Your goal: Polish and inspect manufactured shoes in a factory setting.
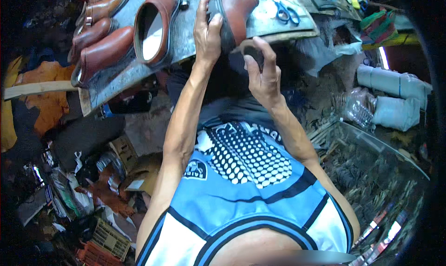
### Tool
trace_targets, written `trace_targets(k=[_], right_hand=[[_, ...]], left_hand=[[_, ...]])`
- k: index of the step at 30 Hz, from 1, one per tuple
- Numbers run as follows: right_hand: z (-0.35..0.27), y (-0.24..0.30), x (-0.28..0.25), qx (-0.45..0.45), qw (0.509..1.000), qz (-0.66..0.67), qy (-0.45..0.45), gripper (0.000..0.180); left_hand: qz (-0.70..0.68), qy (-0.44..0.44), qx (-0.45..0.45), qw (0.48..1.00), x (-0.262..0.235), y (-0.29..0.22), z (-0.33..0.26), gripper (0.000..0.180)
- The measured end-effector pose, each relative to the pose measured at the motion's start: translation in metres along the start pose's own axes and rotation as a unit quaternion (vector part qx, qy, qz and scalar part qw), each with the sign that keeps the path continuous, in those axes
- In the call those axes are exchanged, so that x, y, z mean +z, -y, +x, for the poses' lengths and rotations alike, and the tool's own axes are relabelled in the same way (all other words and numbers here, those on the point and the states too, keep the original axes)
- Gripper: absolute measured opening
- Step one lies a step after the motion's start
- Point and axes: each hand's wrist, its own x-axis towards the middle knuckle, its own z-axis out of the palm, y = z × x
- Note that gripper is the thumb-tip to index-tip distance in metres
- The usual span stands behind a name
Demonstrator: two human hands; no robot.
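Observation:
A reddish-brown leather shoe (238, 13) rests at the front of the workbench, its dark sole toward my left hand. My left hand (207, 39) is raised beside that sole with fingers stretched out; whether it touches the shoe I cannot tell. Just below the shoe, my right hand (265, 75) has its thumb and forefinger apart and curved, with the other fingers partly hidden. Next to the forefinger is a small tan curved edge (245, 44), too unclear to name. Another brown shoe (169, 19) with a pale insole stands left of my left hand.
More brown shoes (106, 52) line the left of the workbench (104, 91). Blue-handled scissors (287, 14) lie at its right. A wooden slat (42, 90) juts out left. Wrapped bundles (395, 112) are at the right; a plastic crate (109, 238) sits lower left.

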Motion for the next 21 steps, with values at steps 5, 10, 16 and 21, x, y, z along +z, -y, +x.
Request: trace_targets(k=[5, 10, 16, 21], right_hand=[[0.021, -0.003, 0.007, 0.038, 0.999, 0.009, -0.014, 0.048], [-0.055, -0.019, -0.003, 0.259, 0.963, 0.036, 0.064, 0.048], [0.043, 0.001, 0.008, 0.116, 0.991, 0.020, 0.060, 0.051], [-0.053, -0.041, 0.012, 0.113, 0.985, -0.080, 0.104, 0.047]], left_hand=[[0.006, 0.016, -0.042, 0.999, 0.002, -0.005, 0.000, 0.060], [0.039, 0.001, -0.006, 0.999, 0.004, -0.002, 0.001, 0.059], [-0.015, 0.016, -0.063, 0.998, -0.002, -0.006, -0.001, 0.061], [0.017, 0.024, -0.046, 0.998, 0.003, -0.006, 0.001, 0.062]])
